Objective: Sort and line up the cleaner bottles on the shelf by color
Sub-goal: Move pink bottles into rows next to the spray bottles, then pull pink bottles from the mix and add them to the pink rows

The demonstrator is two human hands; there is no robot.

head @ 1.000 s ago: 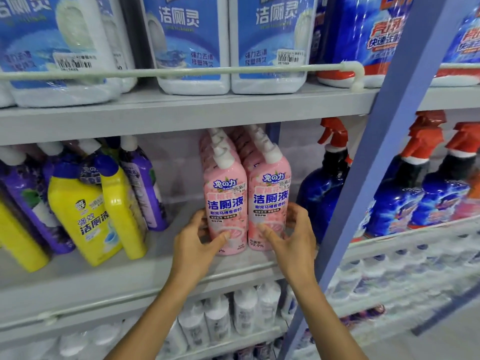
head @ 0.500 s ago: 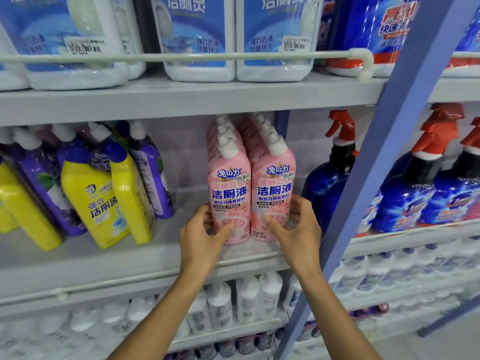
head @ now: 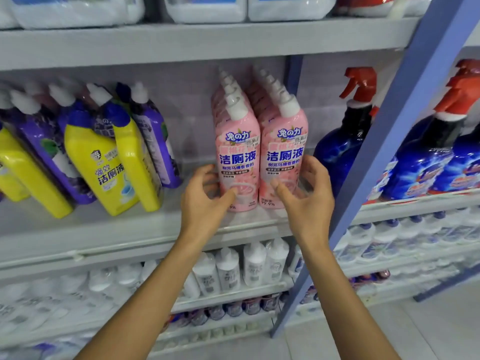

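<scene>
At the far left of the shelf (head: 130, 229) the sorting looks unfinished. The yellow bottles (head: 104, 165) and purple bottles (head: 155, 141) lean over to the left, and the two colors are mixed together instead of standing in separate rows. That group most likely still needs separating and setting upright.

A bare gap lies between that group and the middle of the shelf, where the pink stock seems done. Two upright files run front to back, touching side by side, with labels facing out.

The left hand (head: 205, 203) cups the lower left side of the left pink bottle (head: 239, 157), with its thumb on the front and its fingers curled round the edge. The right pink bottle (head: 284, 152) is held the same way by the right hand (head: 309, 203), thumb on the label and fingers wrapped round its right side. Both bottles stand on the shelf near its front lip, between the two hands, and I judge they are being squared up.

Further right, beside the blue upright (head: 389, 141), the blue spray bottles (head: 340, 152) with red triggers stand grouped by color.
</scene>
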